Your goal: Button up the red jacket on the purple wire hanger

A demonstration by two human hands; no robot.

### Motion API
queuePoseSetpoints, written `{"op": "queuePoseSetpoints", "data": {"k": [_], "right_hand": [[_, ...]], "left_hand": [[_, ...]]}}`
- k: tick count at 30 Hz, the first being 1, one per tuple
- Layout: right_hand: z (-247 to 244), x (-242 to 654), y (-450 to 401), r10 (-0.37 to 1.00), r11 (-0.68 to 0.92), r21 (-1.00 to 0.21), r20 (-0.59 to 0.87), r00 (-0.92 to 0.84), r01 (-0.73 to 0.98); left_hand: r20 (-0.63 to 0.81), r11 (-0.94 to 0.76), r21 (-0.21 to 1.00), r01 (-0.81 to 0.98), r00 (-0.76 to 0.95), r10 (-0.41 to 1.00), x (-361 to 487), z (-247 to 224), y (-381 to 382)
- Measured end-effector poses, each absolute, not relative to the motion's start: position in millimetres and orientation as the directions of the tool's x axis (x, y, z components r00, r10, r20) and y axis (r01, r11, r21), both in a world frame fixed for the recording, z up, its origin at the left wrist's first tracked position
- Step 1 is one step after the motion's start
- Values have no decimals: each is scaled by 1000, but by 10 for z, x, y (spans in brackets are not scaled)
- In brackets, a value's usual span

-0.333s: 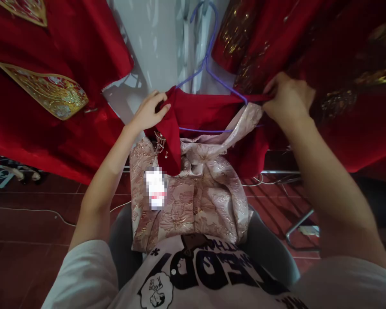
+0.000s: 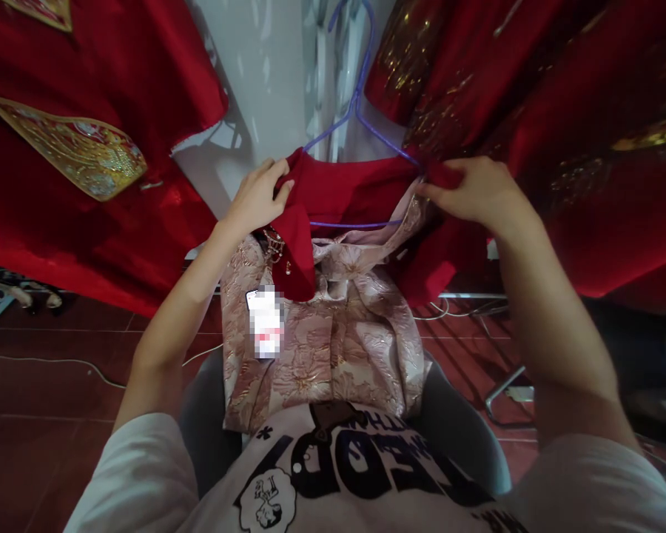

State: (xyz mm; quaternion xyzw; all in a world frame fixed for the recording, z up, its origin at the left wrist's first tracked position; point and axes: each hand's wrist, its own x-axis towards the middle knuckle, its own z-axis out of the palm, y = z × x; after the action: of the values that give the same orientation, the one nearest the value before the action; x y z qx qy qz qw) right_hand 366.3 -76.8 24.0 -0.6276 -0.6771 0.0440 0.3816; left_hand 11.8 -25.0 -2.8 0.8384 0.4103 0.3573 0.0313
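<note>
A purple wire hanger (image 2: 357,96) stands upright in front of me, its shoulders inside a red garment (image 2: 355,181). My left hand (image 2: 263,194) is closed on the red cloth at the hanger's left shoulder. At the right shoulder, my right hand (image 2: 471,189) pinches the red cloth over the hanger's end. A pink brocade garment (image 2: 305,355) with a shiny raised pattern lies across my lap, and one strip of it runs up to the right shoulder. Beaded trim (image 2: 274,244) hangs below my left hand. On the brocade lies a phone (image 2: 265,326) with a lit, blurred screen.
Red garments with gold embroidery (image 2: 105,159) hang on the left, and more red-and-gold cloth (image 2: 588,111) hangs on the right. Cables (image 2: 89,368) run over the red tiled floor. A metal leg (image 2: 499,396) stands at the right.
My right hand has moved left and inward, bringing the red cloth over the hanger's right shoulder. The left hand keeps its grip in nearly the same place.
</note>
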Motion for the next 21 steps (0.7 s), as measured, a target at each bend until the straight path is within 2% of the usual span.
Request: {"op": "queuePoseSetpoints", "data": {"k": [3,5,6,9,12,16,21], "right_hand": [[292,3350,-740,955,100,-714,265,135,693],[299,3055,-752,961,197,-833,268,66,516],[290,2903,-765,953,263,-842,302,7,470],[231,2534,-808,894,431,-782,438,-94,450],[167,2416,-844,859,498,-727,487,-156,473],[51,2586,-851,849,467,-634,517,-112,617],[-183,2738,-778,811,409,-538,584,-24,738]], "left_hand": [[602,-669,319,672,401,690,129,-66,-266],[616,-679,308,666,404,676,139,-104,-257],[620,-683,305,664,406,671,145,-124,-250],[623,-685,296,666,410,667,152,-166,-242],[652,-675,268,688,386,653,144,-153,-290],[728,-637,263,725,284,624,162,-91,-441],[643,-638,402,657,293,707,353,-94,-652]]}}
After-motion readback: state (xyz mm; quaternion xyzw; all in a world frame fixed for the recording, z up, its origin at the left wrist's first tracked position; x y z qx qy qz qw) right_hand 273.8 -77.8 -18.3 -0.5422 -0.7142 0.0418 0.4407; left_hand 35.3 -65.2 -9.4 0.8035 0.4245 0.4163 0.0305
